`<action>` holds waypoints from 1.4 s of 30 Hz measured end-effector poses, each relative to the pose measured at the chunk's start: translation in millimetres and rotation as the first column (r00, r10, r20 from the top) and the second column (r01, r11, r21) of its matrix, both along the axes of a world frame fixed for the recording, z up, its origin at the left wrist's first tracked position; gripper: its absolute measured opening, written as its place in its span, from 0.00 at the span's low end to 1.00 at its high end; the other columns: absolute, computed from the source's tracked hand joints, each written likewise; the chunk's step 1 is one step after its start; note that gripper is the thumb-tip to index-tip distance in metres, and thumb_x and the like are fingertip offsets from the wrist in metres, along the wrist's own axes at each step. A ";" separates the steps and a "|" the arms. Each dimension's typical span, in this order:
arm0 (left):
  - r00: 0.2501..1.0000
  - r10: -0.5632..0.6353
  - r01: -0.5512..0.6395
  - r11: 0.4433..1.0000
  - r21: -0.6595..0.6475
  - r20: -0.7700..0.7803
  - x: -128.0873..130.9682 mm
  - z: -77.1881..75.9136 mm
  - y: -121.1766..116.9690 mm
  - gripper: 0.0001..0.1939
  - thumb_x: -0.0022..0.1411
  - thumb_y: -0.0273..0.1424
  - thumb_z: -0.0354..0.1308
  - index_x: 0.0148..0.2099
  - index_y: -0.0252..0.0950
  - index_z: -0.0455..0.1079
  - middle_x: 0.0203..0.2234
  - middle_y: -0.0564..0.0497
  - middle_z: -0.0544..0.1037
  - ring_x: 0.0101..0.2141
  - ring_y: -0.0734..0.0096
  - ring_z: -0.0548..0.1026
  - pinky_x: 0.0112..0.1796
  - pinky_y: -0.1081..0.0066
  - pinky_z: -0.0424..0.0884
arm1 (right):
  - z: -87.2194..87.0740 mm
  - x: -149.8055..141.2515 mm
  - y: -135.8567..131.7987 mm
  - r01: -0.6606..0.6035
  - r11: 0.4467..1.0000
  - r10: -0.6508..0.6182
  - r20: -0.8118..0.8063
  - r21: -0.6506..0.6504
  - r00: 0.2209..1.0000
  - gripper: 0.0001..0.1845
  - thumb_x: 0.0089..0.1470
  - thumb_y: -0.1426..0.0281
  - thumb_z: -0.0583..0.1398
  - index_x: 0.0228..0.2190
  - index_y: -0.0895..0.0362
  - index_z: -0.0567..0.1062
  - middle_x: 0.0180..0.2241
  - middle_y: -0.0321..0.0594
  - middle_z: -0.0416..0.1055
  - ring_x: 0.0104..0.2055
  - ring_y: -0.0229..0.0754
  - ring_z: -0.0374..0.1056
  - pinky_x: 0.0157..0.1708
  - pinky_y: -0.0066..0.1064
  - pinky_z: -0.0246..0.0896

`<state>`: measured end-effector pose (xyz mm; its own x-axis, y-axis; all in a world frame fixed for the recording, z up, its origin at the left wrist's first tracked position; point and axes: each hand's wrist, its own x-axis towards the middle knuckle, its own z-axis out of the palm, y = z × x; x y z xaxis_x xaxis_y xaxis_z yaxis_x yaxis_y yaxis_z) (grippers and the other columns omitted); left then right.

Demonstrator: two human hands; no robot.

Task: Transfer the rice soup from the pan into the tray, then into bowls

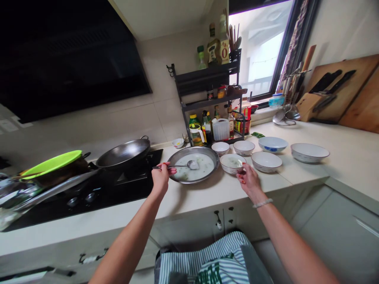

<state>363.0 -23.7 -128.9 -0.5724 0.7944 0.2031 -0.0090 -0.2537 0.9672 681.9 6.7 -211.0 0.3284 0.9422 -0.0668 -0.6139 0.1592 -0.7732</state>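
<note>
My left hand (pixel 162 177) is closed round the handle of a metal spoon (pixel 193 165). The spoon's bowl is over a wide steel basin (pixel 216 162) of whitish soup (pixel 180 161) with green bits; whether it touches the liquid I cannot tell. With my right hand (pixel 248 178) I grip the near right rim of a small white bowl (pixel 231 170), which stands on the counter beside the basin. Some of the same whitish liquid with green bits is in that bowl. More white bowls, one of them (pixel 267 162) just right of my hand, stand close by.
A wok (pixel 124 154) and a bright green basin (pixel 53 163) are on the stove at left. Behind the steel basin stands a black rack (pixel 204 73) with bottles and jars. A knife block (pixel 309 104) and cutting boards (pixel 363 90) are at the right wall.
</note>
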 end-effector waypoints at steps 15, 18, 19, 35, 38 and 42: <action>0.993 -0.012 0.016 0.999 -0.029 0.118 7.7 17.5 -0.5 0.09 0.60 0.24 0.51 0.31 0.31 0.72 0.18 0.49 0.76 0.19 0.67 0.78 0.27 0.68 0.78 | 1.4 -0.9 -0.7 0.019 1.000 -0.019 -0.006 0.003 1.000 0.22 0.33 0.61 0.70 0.28 0.54 0.67 0.20 0.28 0.66 0.14 0.29 0.58 0.08 0.17 0.36; 0.993 -0.017 0.022 0.999 -0.034 0.120 8.3 18.0 -0.5 0.09 0.60 0.23 0.50 0.31 0.31 0.72 0.17 0.49 0.76 0.19 0.67 0.78 0.26 0.69 0.77 | 1.9 -1.1 -1.3 0.020 1.000 -0.020 -0.003 0.000 1.000 0.21 0.33 0.61 0.70 0.28 0.54 0.68 0.20 0.29 0.67 0.14 0.29 0.58 0.08 0.17 0.36; 0.993 -0.017 0.022 0.999 -0.036 0.120 8.3 18.0 -0.4 0.09 0.60 0.23 0.50 0.31 0.31 0.72 0.18 0.49 0.76 0.20 0.67 0.79 0.27 0.69 0.78 | 2.0 -1.0 -1.5 0.019 1.000 -0.019 -0.002 -0.001 1.000 0.21 0.33 0.61 0.70 0.28 0.54 0.68 0.20 0.29 0.67 0.14 0.29 0.58 0.08 0.17 0.36; 0.991 -0.011 0.019 0.998 -0.062 0.135 10.0 16.2 -1.2 0.09 0.60 0.23 0.51 0.30 0.30 0.71 0.17 0.49 0.76 0.19 0.66 0.78 0.26 0.68 0.77 | 3.3 -0.8 -1.9 0.012 1.000 -0.012 -0.005 -0.008 1.000 0.22 0.32 0.61 0.70 0.29 0.54 0.68 0.20 0.28 0.66 0.14 0.29 0.58 0.08 0.18 0.36; 0.990 -0.016 0.025 0.998 -0.066 0.140 11.8 19.9 -1.8 0.10 0.61 0.22 0.50 0.30 0.31 0.71 0.17 0.49 0.76 0.18 0.66 0.78 0.26 0.69 0.77 | 2.4 -0.1 -1.2 0.008 1.000 -0.008 0.000 -0.008 1.000 0.22 0.33 0.61 0.70 0.30 0.54 0.68 0.20 0.28 0.65 0.14 0.29 0.58 0.08 0.18 0.36; 0.989 -0.014 0.026 0.997 -0.076 0.148 15.3 25.9 -2.4 0.11 0.61 0.21 0.50 0.30 0.30 0.71 0.17 0.49 0.76 0.19 0.66 0.78 0.27 0.67 0.78 | -0.7 1.1 0.9 0.004 1.000 -0.004 0.011 -0.011 1.000 0.22 0.35 0.60 0.70 0.30 0.54 0.68 0.21 0.28 0.66 0.14 0.29 0.58 0.08 0.18 0.36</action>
<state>378.3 -26.1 -103.0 -0.5752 0.8162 0.0554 -0.1567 -0.1764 0.9718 683.1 7.6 -211.7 0.3333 0.9400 -0.0732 -0.6047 0.1536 -0.7815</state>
